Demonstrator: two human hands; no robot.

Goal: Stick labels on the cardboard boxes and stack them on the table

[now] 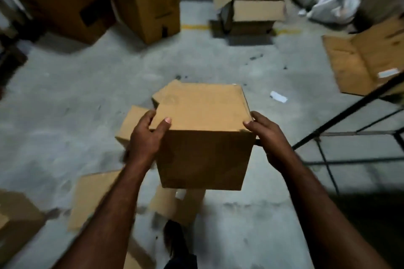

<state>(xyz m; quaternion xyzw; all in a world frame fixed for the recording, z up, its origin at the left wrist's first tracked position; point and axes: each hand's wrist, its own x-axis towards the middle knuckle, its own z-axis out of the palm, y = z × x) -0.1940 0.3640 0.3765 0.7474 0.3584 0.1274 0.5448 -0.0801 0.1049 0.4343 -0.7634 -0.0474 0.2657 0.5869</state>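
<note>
Above the grey floor [87, 94], in the middle of the view, a closed cardboard box [203, 111] is held in the air between the two hands. The left hand [146, 137] grips its near left corner, with the thumb lying on the top and the fingers curled around the left side. The right hand [271, 137] grips the near right corner; its thumb touches the top edge, and the other fingers are hidden behind the box. The box is almost a cube, so no long side is clear, and no label shows on the faces that can be seen. A black metal frame [341, 133] stands at the right, close to the right hand and well apart from the left one. It may belong to the counter, but I cannot tell, because no top surface shows. If so, the box would probably have to go to the right, with the right hand leading. More cardboard [96, 199] lies on the floor below, near left.
</note>
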